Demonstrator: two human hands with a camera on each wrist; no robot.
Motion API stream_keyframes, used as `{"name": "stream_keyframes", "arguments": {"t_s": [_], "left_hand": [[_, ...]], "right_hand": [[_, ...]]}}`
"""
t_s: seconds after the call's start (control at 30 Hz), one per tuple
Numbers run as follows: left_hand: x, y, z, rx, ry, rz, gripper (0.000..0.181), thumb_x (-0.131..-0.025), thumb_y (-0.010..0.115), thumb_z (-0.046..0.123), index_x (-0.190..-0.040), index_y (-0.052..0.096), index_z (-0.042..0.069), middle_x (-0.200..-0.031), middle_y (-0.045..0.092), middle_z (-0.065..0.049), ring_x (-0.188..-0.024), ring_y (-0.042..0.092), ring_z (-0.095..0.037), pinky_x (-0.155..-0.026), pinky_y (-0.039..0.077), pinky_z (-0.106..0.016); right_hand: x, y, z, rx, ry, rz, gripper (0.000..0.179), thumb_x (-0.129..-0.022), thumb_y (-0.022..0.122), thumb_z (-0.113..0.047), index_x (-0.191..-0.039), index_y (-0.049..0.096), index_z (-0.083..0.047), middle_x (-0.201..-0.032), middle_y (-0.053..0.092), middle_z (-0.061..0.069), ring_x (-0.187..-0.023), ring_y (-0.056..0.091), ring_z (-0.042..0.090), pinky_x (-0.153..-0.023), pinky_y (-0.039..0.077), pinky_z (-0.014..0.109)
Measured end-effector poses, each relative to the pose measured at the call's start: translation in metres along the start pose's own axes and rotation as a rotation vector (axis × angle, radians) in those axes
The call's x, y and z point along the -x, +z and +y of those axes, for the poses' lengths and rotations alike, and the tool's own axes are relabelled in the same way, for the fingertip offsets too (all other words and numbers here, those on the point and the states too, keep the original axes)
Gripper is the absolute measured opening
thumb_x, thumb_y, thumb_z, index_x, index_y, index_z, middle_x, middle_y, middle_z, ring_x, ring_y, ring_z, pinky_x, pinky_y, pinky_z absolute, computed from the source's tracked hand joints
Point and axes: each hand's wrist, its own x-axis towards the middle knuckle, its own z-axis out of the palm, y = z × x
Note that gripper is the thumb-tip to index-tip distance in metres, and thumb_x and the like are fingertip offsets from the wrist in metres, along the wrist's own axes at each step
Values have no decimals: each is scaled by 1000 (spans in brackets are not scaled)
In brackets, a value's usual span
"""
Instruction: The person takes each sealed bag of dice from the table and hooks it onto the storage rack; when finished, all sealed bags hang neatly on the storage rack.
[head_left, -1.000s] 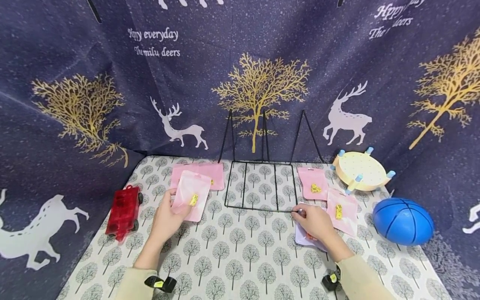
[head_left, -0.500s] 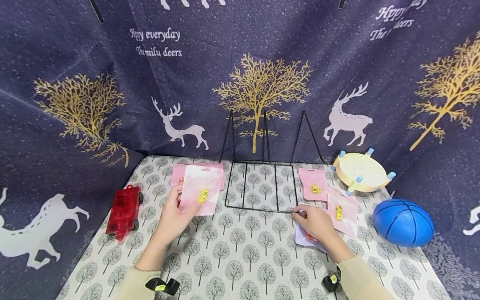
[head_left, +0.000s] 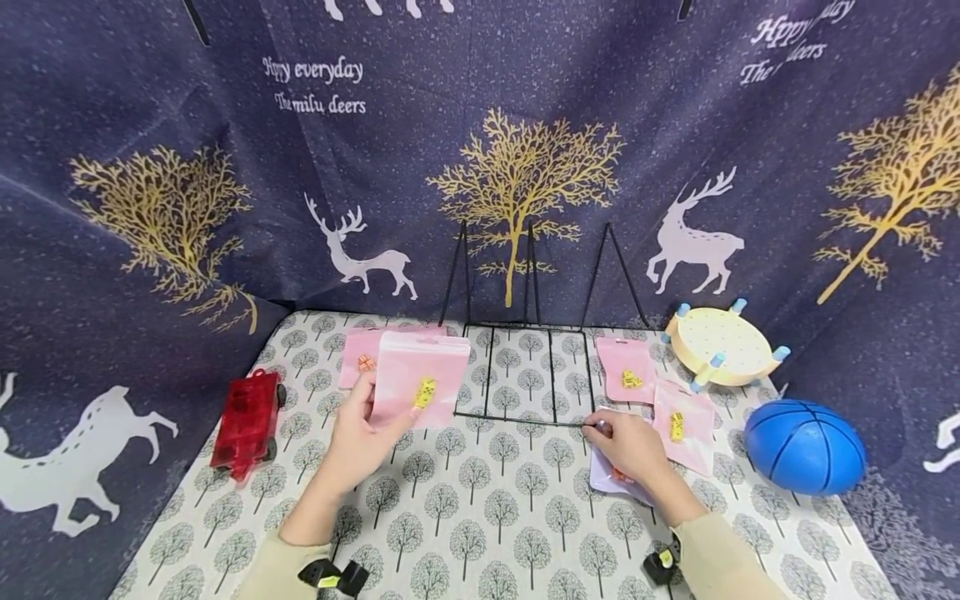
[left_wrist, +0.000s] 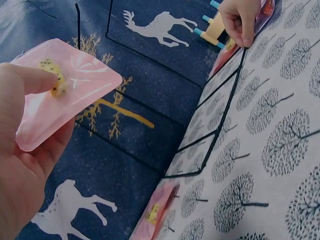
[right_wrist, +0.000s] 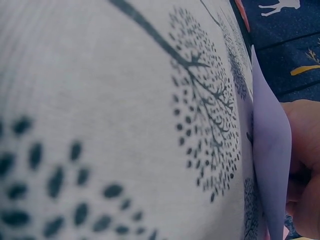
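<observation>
The left hand (head_left: 363, 437) pinches a pink bag (head_left: 397, 367), raised by the left side of the wire rack (head_left: 552, 375) — the right hand (head_left: 633, 446) pinches the rack's near right corner, beside a purple bag (head_left: 602, 475).

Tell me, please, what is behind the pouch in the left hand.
Past the pouch, the head view shows pink packaging and an orange item; whatever else it covers, including part of the rack, cannot be seen.
</observation>
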Motion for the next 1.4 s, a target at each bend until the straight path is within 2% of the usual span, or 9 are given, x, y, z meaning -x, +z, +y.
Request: {"name": "stream_keyframes", "arguments": {"t_s": [0.23, 0.63, 0.83, 1.07, 1.4], "left_hand": [[-6, 9, 3, 43, 31, 19, 54, -86, 79, -8, -133, 54, 0, -125, 66, -15, -109, 65, -21, -94, 56, -31], [-12, 22, 2, 106, -26, 41, 52, -88, 78, -5, -133, 52, 1, -126, 64, -14, -111, 64, -25, -95, 56, -34], [-15, 28, 2, 125, -66, 49, 53, -88, 78, -3, -134, 52, 2, -121, 66, -13, -106, 66, -28, -88, 60, -36], [-20, 33, -2, 146, -67, 70, 53, -86, 79, -6, -131, 53, 4, -116, 68, -14, -99, 68, -28, -79, 62, -37], [-33, 41, -6, 195, -91, 120, 53, -87, 77, -9, -134, 52, 0, -118, 66, -17, -101, 68, -27, -83, 61, -36]], "right_hand": [[-1, 1, 1, 6, 8, -3, 15, -96, 76, -32, -108, 78, -24, -63, 51, -11, -57, 47, 13, -53, 38, 34], [-1, 2, 2, 0, 5, -1, 13, -96, 76, -32, -107, 78, -24, -62, 51, -12, -56, 48, 12, -53, 38, 34], [-1, 2, 2, 3, -1, 1, 14, -96, 76, -32, -107, 78, -23, -62, 51, -12, -56, 48, 12, -53, 39, 34], [-1, 2, 1, 4, -4, 3, 13, -96, 76, -32, -106, 78, -24, -62, 50, -12, -56, 47, 12, -52, 38, 34], [0, 0, -1, 4, 2, 2, 13, -96, 76, -31, -106, 78, -23, -61, 50, -12, -56, 48, 12, -52, 38, 34]]}}
